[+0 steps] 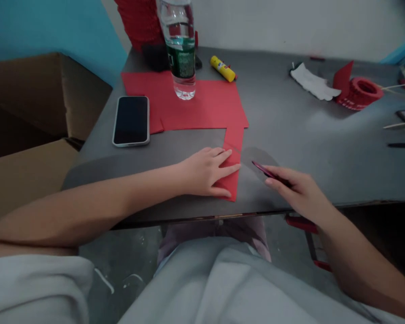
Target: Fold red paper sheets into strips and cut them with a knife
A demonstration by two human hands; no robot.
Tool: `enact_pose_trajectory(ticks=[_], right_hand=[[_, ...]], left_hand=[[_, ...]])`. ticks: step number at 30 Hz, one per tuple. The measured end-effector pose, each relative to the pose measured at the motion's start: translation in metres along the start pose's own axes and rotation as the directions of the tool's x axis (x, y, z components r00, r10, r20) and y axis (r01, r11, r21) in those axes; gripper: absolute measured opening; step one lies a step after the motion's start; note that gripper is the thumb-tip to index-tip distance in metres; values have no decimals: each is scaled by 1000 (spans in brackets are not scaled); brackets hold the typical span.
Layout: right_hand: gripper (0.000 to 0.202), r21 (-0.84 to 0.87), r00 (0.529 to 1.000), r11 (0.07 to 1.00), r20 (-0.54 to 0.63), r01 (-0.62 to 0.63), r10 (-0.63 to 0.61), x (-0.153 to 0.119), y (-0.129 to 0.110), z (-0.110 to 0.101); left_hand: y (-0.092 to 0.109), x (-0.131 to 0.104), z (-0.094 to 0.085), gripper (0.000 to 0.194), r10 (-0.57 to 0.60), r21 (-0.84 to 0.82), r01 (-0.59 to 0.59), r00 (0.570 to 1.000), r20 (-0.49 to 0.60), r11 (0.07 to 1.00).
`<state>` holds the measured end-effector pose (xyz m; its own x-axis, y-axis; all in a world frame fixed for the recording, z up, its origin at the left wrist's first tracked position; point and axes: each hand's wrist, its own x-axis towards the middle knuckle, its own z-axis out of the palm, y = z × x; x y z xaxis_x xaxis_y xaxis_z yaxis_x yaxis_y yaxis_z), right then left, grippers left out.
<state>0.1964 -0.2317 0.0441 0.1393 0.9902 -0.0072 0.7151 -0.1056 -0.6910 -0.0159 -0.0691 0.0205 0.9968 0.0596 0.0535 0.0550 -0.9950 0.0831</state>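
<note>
My left hand (205, 173) lies flat with its fingers spread, pressing on a narrow red paper strip (234, 135) near the table's front edge. A thin dark line crosses the strip just beyond my fingers. To the right of the strip, my right hand (299, 191) is closed on a slim, dark-red pen-like tool (263, 169); its tip points toward the strip and is apart from it. The strip's far end meets a larger red paper sheet (209, 105). On that sheet stands a water bottle (182, 56) with a green label.
A phone (131, 120) lies at the left, partly over the red paper. Behind are a yellow glue stick (222, 69), a white crumpled piece (313, 82) and a red roll (361, 93). An open cardboard box (27, 99) stands beyond the table's left edge.
</note>
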Motion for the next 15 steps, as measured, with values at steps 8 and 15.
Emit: enact_pose_trajectory(ticks=[8,15], right_hand=[[25,4,979,988,-132,-155,154,-70,16,-13],[19,605,892,715,-14,-352,451,-6,3,-17]], left_hand=[[-7,-1,6,84,99,-128,-93,994,39,987],[35,23,14,93,-89,-16,88,995,-36,996]])
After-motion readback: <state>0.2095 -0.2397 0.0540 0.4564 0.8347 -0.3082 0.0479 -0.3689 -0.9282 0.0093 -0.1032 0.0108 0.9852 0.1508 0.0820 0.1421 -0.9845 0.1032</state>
